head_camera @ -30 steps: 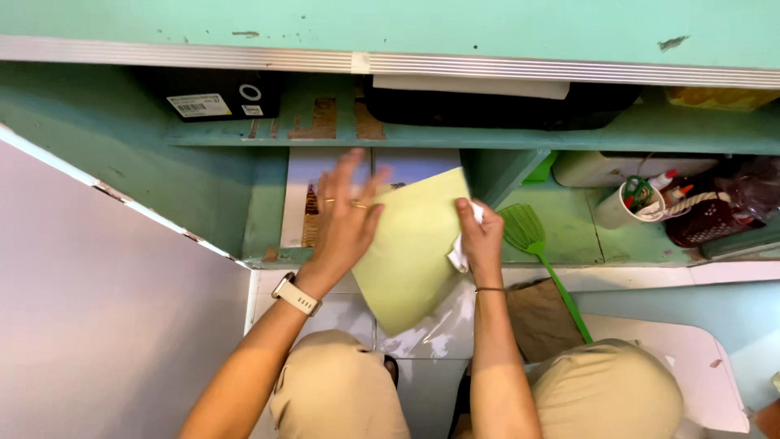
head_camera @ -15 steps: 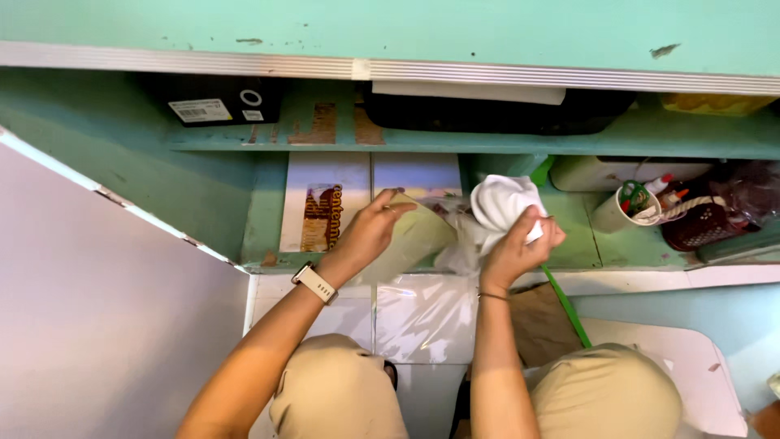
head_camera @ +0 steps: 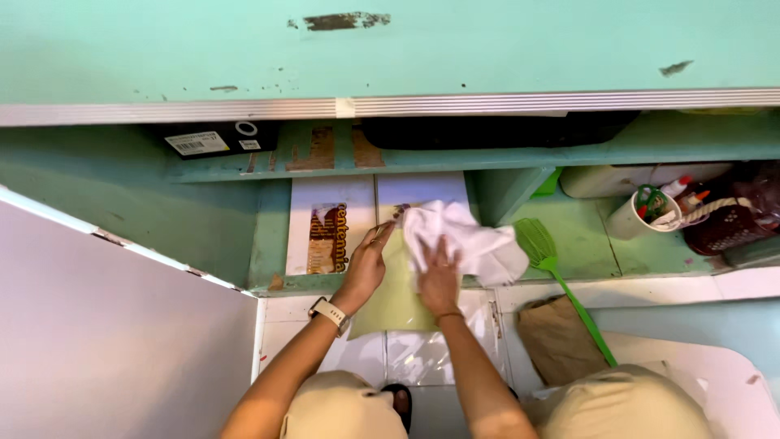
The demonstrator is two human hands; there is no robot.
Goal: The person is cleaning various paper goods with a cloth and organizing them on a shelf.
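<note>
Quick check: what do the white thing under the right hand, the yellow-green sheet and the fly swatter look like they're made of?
White cloth: soft fabric, matte, crumpled in folds under the right hand. Yellow-green sheet: flat and stiff with a slight sheen, probably thin plastic or card; the left hand steadies it. Fly swatter: green plastic, meshed head, thin handle.

Even, bright light is falling from above, the recess under the shelf (head_camera: 487,150) is sitting in shadow, and wide-angle distortion is bending the frame's edges.
</note>
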